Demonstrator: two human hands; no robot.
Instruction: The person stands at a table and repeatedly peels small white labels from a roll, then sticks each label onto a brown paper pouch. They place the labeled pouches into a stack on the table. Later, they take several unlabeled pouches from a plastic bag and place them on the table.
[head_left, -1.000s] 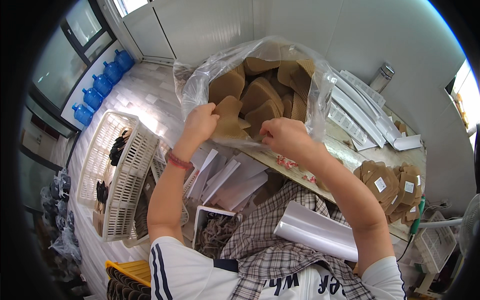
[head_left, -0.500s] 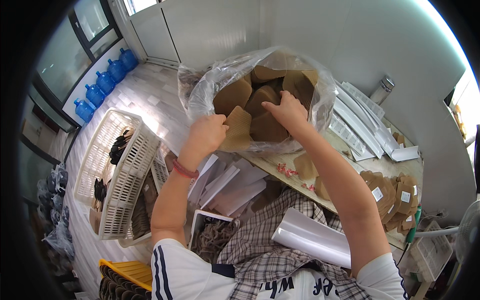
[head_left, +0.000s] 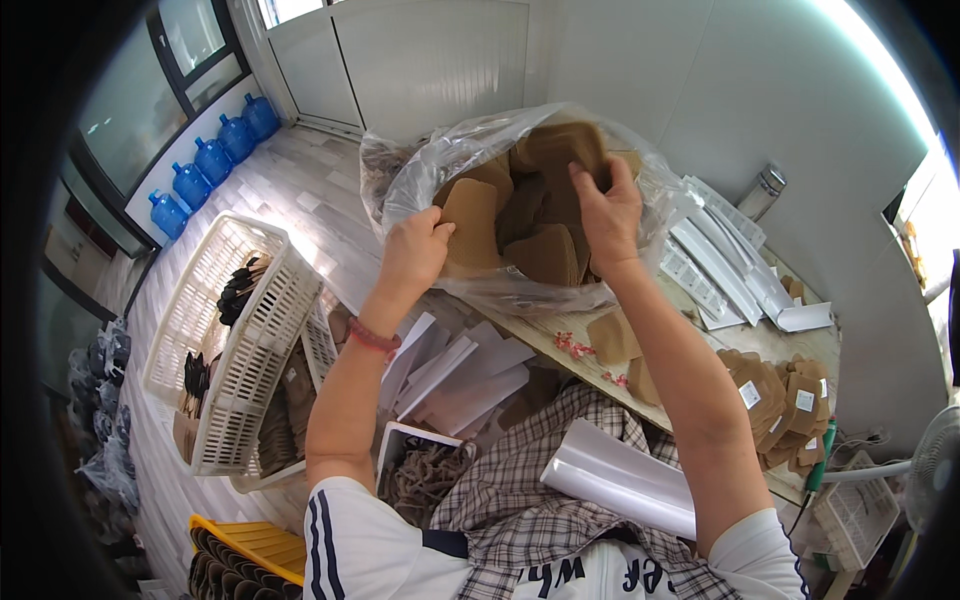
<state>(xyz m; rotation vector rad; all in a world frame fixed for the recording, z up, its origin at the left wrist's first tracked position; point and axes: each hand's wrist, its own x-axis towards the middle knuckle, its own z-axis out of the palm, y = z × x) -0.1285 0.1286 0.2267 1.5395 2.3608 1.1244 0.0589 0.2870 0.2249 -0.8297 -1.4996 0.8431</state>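
A clear plastic bag (head_left: 410, 180) full of brown, round-edged flat pieces, like insole or card blanks, stands wide-mouthed on the worktable. My left hand (head_left: 416, 246) is closed at the bag's near left rim, fingers pinching the edge of one tan textured piece (head_left: 470, 222) that stands upright there. Inside the bag's right side, my right hand (head_left: 610, 212) grips a brown piece (head_left: 560, 146), thumb on the near face; it looks like a small stack, a little blurred. More brown pieces (head_left: 543, 254) lie below, between the hands.
White curved strips (head_left: 735, 265) and a metal flask (head_left: 763, 190) are right of the bag. Labelled brown bundles (head_left: 790, 400) lie at the table's right end. White crates (head_left: 240, 400), a box of grey strips (head_left: 425, 480) and a yellow crate (head_left: 262, 545) are at left. Blue water bottles (head_left: 213, 160) line the wall.
My right hand has moved up and slightly right, lifting a brown piece toward the bag's far side. My left hand stays at the rim, its piece now more upright.
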